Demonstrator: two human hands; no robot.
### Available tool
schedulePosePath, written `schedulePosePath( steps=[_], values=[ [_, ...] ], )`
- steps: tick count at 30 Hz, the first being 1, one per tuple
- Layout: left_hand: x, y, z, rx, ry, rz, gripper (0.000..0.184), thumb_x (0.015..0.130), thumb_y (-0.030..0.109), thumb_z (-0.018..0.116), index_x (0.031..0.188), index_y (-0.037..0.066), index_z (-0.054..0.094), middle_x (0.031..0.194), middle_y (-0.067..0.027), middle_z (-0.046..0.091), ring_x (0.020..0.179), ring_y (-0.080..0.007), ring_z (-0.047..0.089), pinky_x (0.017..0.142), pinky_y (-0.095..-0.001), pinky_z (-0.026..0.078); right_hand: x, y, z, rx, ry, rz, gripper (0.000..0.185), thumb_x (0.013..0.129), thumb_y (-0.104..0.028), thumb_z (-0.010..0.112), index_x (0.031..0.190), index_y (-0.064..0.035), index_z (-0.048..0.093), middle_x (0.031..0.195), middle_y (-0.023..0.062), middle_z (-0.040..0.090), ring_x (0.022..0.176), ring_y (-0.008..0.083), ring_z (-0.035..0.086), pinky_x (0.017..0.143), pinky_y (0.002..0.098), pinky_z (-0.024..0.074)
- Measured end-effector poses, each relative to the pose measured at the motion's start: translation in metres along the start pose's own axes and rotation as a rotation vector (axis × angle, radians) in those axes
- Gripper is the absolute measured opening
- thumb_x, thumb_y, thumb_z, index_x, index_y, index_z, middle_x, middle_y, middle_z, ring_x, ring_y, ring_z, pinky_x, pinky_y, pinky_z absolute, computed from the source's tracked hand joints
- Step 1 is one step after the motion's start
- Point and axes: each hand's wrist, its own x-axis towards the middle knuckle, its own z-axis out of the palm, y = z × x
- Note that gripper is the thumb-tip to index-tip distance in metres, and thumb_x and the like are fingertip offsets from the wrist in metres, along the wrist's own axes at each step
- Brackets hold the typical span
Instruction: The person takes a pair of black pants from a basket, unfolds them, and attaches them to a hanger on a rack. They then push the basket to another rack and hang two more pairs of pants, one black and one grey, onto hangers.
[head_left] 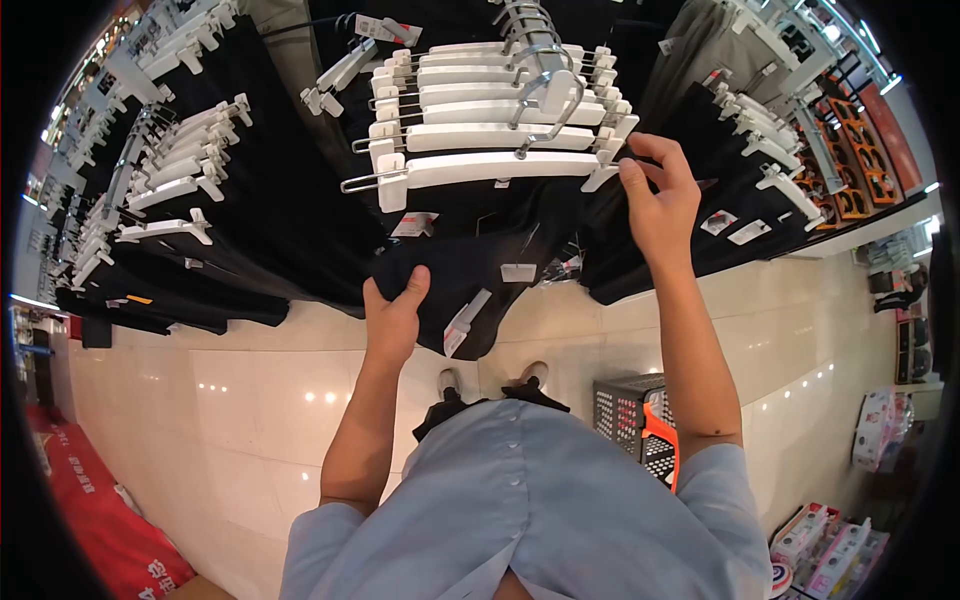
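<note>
A row of white clip hangers hangs from a metal rail arm in front of me. Black garments hang from them, some with paper tags. My left hand grips the nearest black garment, thumb in front and fingers hidden in the dark cloth. This garment sags to the left and carries a white label and a hanging price tag. With thumb and forefinger, my right hand pinches the clip at the front hanger's right end. Whether cloth is in that clip I cannot tell.
More hanger rows with dark clothes stand left and right. A grey shopping basket with an orange handle sits on the tiled floor by my right side. Boxed goods lie at lower right, a red cloth at lower left.
</note>
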Motion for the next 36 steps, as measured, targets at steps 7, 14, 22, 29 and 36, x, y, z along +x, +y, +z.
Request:
schedulePosePath(
  steps=[7, 14, 22, 29, 36],
  values=[
    [0.008, 0.02, 0.001, -0.057, -0.052, 0.056, 0.022, 0.085, 0.012, 0.066, 0.101, -0.003, 0.061, 0.096, -0.0071, 0.064, 0.086, -0.014, 0.06, 0.081, -0.0267, 0.047, -0.006, 0.077, -0.005, 0.449, -0.293, 0.452, 0.03, 0.081, -0.006, 0.066, 0.109, 0.0029, 0.059, 0.096, 0.0063, 0.061, 0.083, 0.0116, 0.056, 0.078, 0.0253, 0.0465],
    [0.002, 0.021, -0.012, -0.08, -0.044, 0.021, 0.022, 0.086, 0.011, 0.064, 0.102, -0.003, 0.06, 0.097, -0.0105, 0.065, 0.089, -0.0183, 0.062, 0.082, -0.0295, 0.049, -0.007, 0.081, -0.001, 0.549, -0.443, 0.439, 0.028, 0.084, -0.008, 0.064, 0.11, 0.0013, 0.058, 0.094, 0.002, 0.059, 0.086, 0.0092, 0.054, 0.081, 0.0232, 0.0435],
    [0.001, 0.031, -0.017, -0.086, -0.078, 0.04, 0.028, 0.086, 0.016, 0.065, 0.104, -0.005, 0.059, 0.096, -0.0122, 0.066, 0.085, -0.0197, 0.063, 0.08, -0.03, 0.05, -0.015, 0.072, 0.008, 0.629, -0.497, 0.5, 0.021, 0.086, -0.007, 0.06, 0.105, 0.0017, 0.059, 0.092, 0.0003, 0.059, 0.085, 0.0076, 0.054, 0.079, 0.0221, 0.0425],
    [0.004, 0.034, -0.031, -0.024, -0.111, -0.029, 0.026, 0.085, 0.013, 0.065, 0.102, -0.006, 0.06, 0.096, -0.0129, 0.065, 0.083, -0.0197, 0.064, 0.077, -0.0306, 0.051, -0.021, 0.072, 0.011, 0.629, -0.307, 0.493, 0.015, 0.086, -0.005, 0.061, 0.097, 0.0046, 0.062, 0.082, 0.0025, 0.062, 0.071, 0.0064, 0.055, 0.067, 0.0192, 0.0436],
    [-0.006, 0.052, -0.023, -0.029, -0.152, -0.057, 0.027, 0.082, 0.009, 0.065, 0.103, -0.007, 0.06, 0.095, -0.0133, 0.065, 0.085, -0.0196, 0.064, 0.077, -0.0309, 0.051, -0.024, 0.076, 0.009, 0.663, -0.379, 0.544, 0.026, 0.088, -0.013, 0.06, 0.109, 0.0027, 0.06, 0.091, 0.0032, 0.062, 0.081, 0.0079, 0.055, 0.073, 0.0224, 0.0454]
  ],
)
